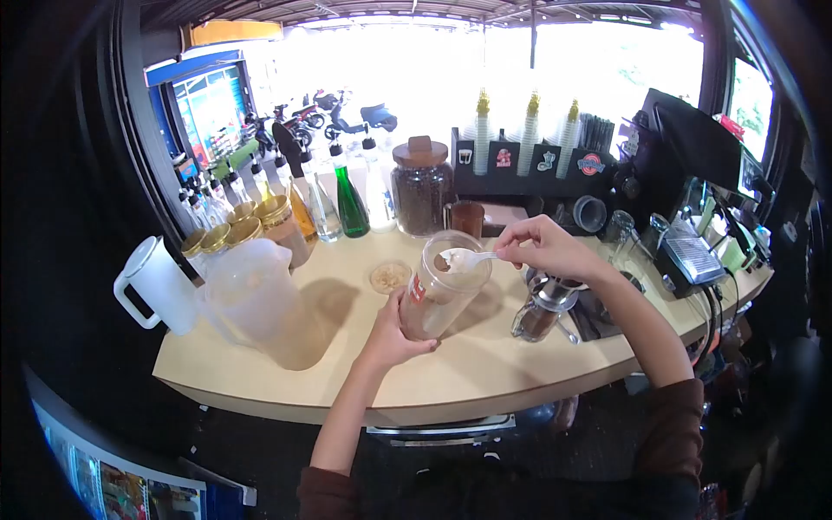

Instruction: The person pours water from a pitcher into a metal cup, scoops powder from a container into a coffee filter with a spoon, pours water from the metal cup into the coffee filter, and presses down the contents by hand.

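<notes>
My left hand (400,334) is wrapped round the lower side of a tall clear jar (440,299) with a red label, tilted over the counter. Pinched in my right hand (546,249) is a white spoon (472,257), its bowl at the jar's mouth with something pale and brown on it. Just left of the jar, a round lid (390,277) lies on the counter. Below my right hand stands a small glass pot with a metal top (543,308), holding brown liquid.
A large translucent pitcher (269,303) and a white jug (154,286) stand at left. Syrup bottles (351,204), a coffee bean jar (422,191) and a black cup holder (494,178) line the back. Glasses (619,227) and a machine are at right.
</notes>
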`<state>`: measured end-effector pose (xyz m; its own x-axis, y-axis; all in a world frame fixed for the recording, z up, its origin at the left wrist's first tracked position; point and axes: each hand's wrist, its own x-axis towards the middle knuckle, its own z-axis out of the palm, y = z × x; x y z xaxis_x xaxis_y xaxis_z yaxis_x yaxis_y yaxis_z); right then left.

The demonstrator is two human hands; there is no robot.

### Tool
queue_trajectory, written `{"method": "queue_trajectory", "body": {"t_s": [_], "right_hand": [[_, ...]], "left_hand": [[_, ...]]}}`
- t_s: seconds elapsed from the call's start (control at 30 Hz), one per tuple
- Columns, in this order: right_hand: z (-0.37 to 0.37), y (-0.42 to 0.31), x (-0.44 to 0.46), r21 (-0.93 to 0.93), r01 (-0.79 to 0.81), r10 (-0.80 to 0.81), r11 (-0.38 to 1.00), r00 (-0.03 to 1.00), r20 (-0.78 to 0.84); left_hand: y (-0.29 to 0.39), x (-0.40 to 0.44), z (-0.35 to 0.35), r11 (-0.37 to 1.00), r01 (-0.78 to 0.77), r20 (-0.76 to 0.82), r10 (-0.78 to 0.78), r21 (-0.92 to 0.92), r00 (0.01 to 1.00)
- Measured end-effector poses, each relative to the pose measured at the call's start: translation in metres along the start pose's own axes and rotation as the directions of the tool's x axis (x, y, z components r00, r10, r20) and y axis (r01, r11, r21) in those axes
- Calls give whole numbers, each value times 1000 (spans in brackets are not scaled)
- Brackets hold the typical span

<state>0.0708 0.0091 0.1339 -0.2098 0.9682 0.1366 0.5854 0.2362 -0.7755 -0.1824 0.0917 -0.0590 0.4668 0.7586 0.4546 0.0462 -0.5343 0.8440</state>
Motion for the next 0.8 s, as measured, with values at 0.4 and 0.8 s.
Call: {"method": "queue_trajectory", "body": {"t_s": [0.4, 0.8], "right_hand": [[-74, 42, -60, -101, 201, -212, 974, 971, -115], [-112, 96, -111, -158, 94, -128, 983, 968, -215]], "left_hand": [[20, 16, 61, 952, 244, -108, -227, 185, 968], [-6, 27, 95, 962, 232, -233, -196, 142, 953]]}}
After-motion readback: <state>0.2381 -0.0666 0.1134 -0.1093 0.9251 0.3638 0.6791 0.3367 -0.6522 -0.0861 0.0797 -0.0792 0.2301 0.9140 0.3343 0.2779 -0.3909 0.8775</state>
